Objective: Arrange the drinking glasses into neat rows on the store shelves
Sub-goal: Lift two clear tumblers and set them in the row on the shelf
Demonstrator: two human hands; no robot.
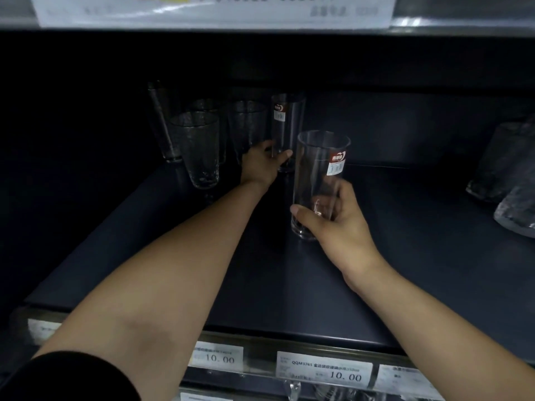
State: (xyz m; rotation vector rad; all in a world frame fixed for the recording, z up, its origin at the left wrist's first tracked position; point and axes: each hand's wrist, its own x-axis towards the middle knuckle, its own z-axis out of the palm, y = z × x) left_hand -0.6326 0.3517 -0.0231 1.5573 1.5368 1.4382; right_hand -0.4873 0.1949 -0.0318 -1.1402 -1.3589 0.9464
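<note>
On the dark shelf (405, 270), my right hand (335, 224) grips the lower part of a tall clear glass (318, 169) with a red and white label, held upright near the shelf's middle. Farther back, my left hand (260, 166) holds the base of a second tall labelled glass (288, 123) that stands upright on the shelf. Left of it stand several textured tumblers: one in front (199, 149), one behind my left hand (246, 123), and a slim tall glass (162, 123) at the far left.
Frosted textured glasses (503, 169) lie or lean at the shelf's right edge. Price tags (324, 370) reading 10.00 run along the front rail. The shelf above (260, 27) carries a large white label and hangs low over the glasses.
</note>
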